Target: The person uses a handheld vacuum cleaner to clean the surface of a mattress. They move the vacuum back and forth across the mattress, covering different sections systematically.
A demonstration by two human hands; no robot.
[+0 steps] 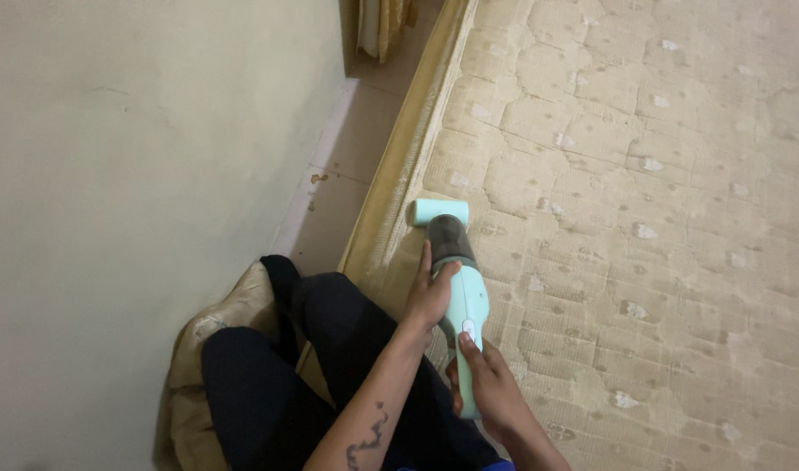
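Note:
A mint-green handheld vacuum (459, 279) with a dark dust cup lies nozzle-down on a beige quilted mattress (644, 192), near its left edge. My right hand (487, 388) grips the handle at the rear, thumb resting on the white button. My left hand (427, 295) rests on the left side of the vacuum body, fingers along it. My legs in dark trousers (286, 366) sit at the mattress edge.
A pale wall (138, 174) fills the left side. A narrow strip of tiled floor (347, 148) runs between wall and mattress. A beige cushion (208, 349) lies under my legs. Curtain fabric (382, 26) hangs at the top.

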